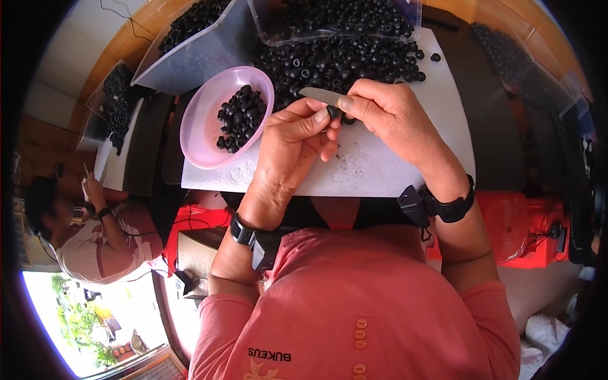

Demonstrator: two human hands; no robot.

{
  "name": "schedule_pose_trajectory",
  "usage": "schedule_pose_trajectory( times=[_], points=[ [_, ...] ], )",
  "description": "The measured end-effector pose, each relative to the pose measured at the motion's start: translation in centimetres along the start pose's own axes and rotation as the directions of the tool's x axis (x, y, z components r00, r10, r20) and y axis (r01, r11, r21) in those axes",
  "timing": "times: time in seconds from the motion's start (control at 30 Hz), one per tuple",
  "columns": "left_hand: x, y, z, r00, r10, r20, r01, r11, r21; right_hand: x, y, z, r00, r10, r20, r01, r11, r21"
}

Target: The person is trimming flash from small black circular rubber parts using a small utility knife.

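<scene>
Over the white board, my left hand pinches a small black round part between thumb and fingers. In my right hand is a knife, its short grey blade pointing left across the fingertips of my left hand. My right thumb presses on the blade, close to the black part; my fingers hide the handle. Left of my left hand, a pink bowl holds several similar black parts. A large heap of them spreads just beyond my hands.
Clear plastic bins with more black parts stand at the far side. Dark crumbs dot the board. A few loose parts lie near its right edge. A co-worker sits at the left; a red container stands at the right.
</scene>
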State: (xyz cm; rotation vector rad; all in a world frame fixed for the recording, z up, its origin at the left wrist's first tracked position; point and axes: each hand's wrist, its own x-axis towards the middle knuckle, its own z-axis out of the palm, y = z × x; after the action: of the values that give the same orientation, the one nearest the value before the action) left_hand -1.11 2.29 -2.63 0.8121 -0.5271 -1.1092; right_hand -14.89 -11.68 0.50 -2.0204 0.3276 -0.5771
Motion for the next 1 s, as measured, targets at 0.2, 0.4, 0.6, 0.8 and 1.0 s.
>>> schedule_pose_trajectory(
  times=[0.2,0.4,0.6,0.8,1.0],
  points=[
    [-0.1,-0.4,0.2,1.000,-0.004,-0.025,0.003,1.000,-0.020,0.0,0.8,0.4,0.993,-0.113,-0.045,0.112,0.993,-0.026],
    [-0.4,-0.4,0.3,0.998,-0.003,-0.063,0.003,1.000,-0.004,0.0,0.6,0.3,0.994,-0.104,-0.017,0.104,0.994,-0.046],
    [-0.8,-0.5,0.5,0.997,-0.014,-0.079,0.013,1.000,-0.005,-0.2,0.1,0.0,0.995,-0.091,0.043,0.093,0.994,-0.056],
    [-0.6,-0.1,0.5,0.998,0.044,-0.054,-0.051,0.988,-0.148,-0.7,-0.1,0.3,0.959,-0.231,0.163,0.246,0.966,-0.079],
    [-0.6,-0.1,0.5,0.998,0.066,-0.004,-0.067,0.993,-0.094,0.0,0.0,-0.4,0.994,-0.041,-0.106,0.062,0.977,0.203]
  ],
)
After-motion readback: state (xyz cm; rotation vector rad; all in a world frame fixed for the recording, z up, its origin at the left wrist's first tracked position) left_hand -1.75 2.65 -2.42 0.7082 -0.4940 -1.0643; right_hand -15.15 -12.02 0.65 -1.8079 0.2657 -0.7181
